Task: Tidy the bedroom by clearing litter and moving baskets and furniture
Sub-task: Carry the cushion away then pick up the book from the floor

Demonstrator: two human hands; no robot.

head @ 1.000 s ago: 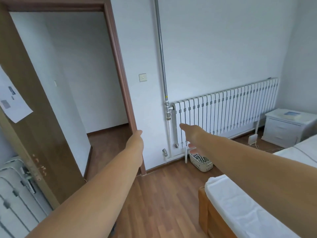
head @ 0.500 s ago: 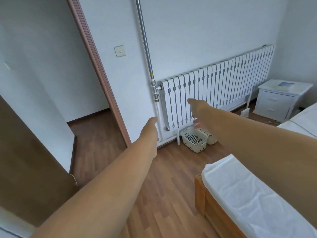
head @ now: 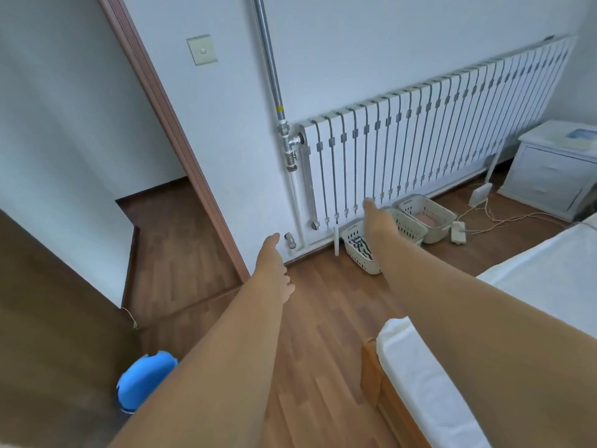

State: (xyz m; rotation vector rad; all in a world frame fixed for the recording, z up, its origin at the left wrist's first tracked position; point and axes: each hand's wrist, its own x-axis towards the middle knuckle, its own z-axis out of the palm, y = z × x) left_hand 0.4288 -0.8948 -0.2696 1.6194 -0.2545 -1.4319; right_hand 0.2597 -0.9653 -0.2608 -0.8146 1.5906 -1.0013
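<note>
Three cream plastic baskets stand in a row on the wood floor under the radiator. The nearest basket (head: 358, 253) holds black-and-white striped cloth, the middle basket (head: 408, 226) is partly behind my arm, and the far basket (head: 429, 215) holds something pink. My right hand (head: 376, 218) stretches forward above the nearest and middle baskets, fingers straight, holding nothing. My left hand (head: 273, 260) reaches out lower left of it, near the door frame, fingers straight and empty.
A white radiator (head: 436, 140) and metal pipe (head: 271, 76) line the wall. A bed with white sheet (head: 517, 318) fills the right. A white nightstand (head: 555, 169), a power strip (head: 458, 232) with cables, an open doorway (head: 161, 221) and a blue bin (head: 143, 379) surround the floor.
The view has tilted down and come closer to the radiator. Both hands have dropped lower toward the floor and baskets. All three baskets and the blue bin have come into view.
</note>
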